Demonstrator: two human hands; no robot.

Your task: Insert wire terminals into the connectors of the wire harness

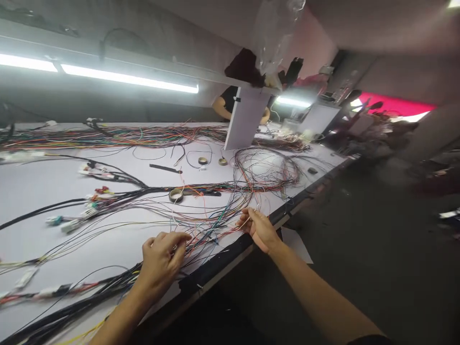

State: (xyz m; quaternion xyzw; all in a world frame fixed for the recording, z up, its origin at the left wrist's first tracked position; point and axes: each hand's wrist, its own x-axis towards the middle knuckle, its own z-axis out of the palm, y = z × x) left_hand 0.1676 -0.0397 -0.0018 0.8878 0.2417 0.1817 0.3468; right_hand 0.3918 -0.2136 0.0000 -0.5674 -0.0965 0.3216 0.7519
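The wires look thin, multicoloured and tangled. Our right hand pinches some; our left hand curls loosely, its hold unclear.

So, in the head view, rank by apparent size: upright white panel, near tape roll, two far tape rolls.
1. White panel
2. Near roll
3. Left far roll and right far roll: they look about alike, so I won't rank them.

Wires | thin, multicoloured | loose, tangled, crossing | lying across white tabletop, bunched near its edge
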